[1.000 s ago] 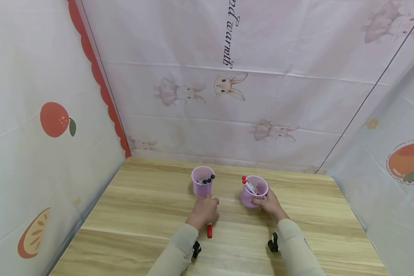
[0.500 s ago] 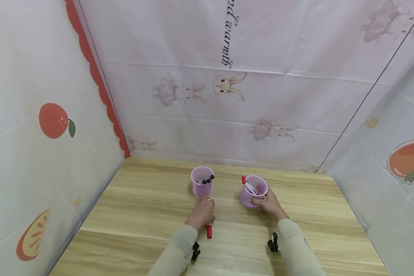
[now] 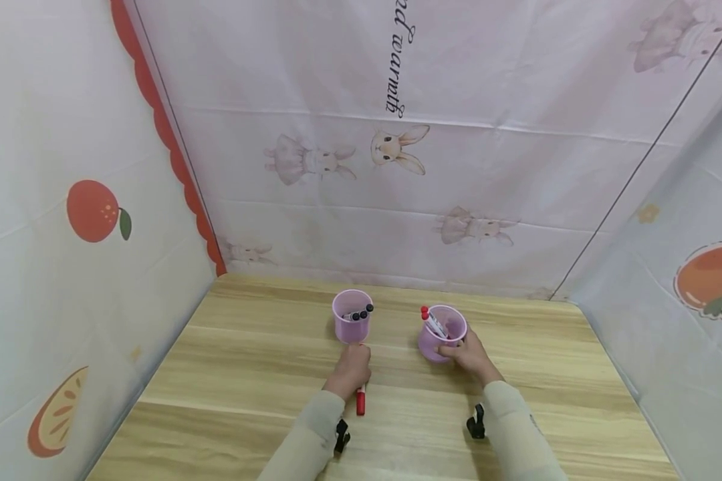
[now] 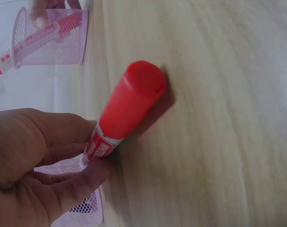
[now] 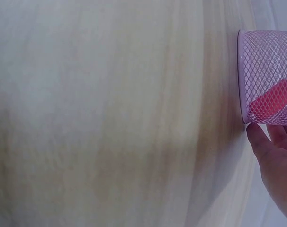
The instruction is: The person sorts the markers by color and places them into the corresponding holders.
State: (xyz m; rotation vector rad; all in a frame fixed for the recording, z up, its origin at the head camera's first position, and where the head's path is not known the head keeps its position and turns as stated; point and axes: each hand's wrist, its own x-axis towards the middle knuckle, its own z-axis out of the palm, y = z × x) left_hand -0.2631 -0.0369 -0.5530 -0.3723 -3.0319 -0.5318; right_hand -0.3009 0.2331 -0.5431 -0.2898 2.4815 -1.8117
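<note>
My left hand [image 3: 349,371] pinches a red marker [image 4: 129,101] between thumb and fingers, low over the wooden table. The marker's thick red end points toward me; most of its white barrel is hidden by the hand in the head view. Farther right, my right hand [image 3: 474,354] holds the side of a pink mesh pen cup [image 3: 431,346], which stands on the table. Markers with red ends [image 3: 436,325] lean inside that cup. Just beyond my left hand is a second pink mesh pen cup [image 3: 351,331], with several black-ended markers [image 3: 364,314] in it.
The wooden table [image 3: 228,374] reaches back to a printed cloth wall [image 3: 325,247]. Cloth panels also close off the left and right sides. A black strap piece [image 3: 342,436] sits by the left wrist and a similar black piece [image 3: 476,422] by the right.
My left hand has shifted slightly left, and its fingers have drawn in around the marker. The marker's red end has moved a little left. My right hand and its cup stay put.
</note>
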